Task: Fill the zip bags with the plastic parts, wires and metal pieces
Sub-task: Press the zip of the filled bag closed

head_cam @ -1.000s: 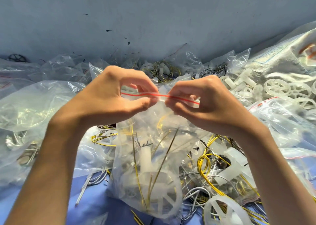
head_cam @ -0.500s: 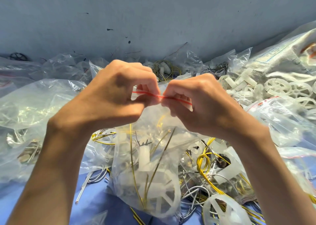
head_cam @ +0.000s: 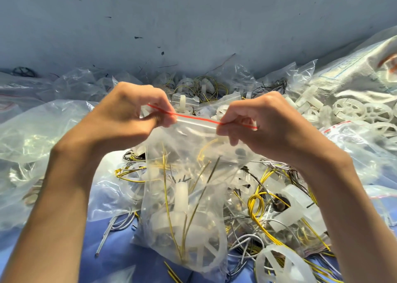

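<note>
Pinching red seal strip (head_cam: pixel 196 117) of zip bag (head_cam: pixel 184 207): left hand (head_cam: pixel 129 119) on its left end, right hand (head_cam: pixel 264 130) on its right end; bag hanging from strip over near-edge middle of bench (head_cam: pixel 129 261); inside: white plastic wheel (head_cam: pixel 204 250), yellow wires (head_cam: pixel 166 196); just right of bag, loose wire heap (head_cam: pixel 255 205); toward right edge, white wheels (head_cam: pixel 348 108).

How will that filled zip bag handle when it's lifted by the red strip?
Likely floppy: the zip bag hangs creased from its red strip. Probably bottom-heavy, since the plastic parts sit low. The wires may poke the film.
</note>
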Motion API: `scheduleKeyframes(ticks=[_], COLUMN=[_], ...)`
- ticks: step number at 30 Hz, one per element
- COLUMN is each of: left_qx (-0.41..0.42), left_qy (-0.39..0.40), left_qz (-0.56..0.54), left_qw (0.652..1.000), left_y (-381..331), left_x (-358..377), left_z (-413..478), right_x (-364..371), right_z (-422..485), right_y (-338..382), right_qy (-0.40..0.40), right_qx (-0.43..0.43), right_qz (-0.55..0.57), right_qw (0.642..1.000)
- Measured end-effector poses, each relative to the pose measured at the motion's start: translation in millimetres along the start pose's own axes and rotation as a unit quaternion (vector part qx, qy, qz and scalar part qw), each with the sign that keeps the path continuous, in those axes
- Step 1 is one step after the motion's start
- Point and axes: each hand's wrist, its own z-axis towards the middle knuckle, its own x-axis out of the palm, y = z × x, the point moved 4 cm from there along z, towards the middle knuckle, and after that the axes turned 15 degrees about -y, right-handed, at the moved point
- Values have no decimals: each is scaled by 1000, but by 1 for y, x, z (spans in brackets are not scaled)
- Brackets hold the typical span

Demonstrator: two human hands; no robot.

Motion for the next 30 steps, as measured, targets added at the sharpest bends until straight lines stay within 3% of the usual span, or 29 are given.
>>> scheduleKeyframes(ticks=[8,12,15,23,27,30], left_qx=[-58,-116,-88,32,89,113], left_qy=[-35,-108,-128,-40,23,13], left_qz=[77,154,137,8,-24,-27], left_qw=[995,975,978,999,995,993], left_y=[45,91,92,-1,-25,-32], left_x=[-24,-85,-100,-26,3,7], left_z=[-11,-34,-36,-1,0,2], right_x=[-8,-66,-81,1,17,16], right_z=[-2,-15,-13,-1,-1,-1], right_y=[-22,-61,-50,15,26,25], right_qy=[11,-85,-159,17,-1,-8], right_qx=[6,119,87,1,-59,-51], right_qz=[-54,-84,-4,6,9,11], right_qw=[998,986,983,1000,998,999])
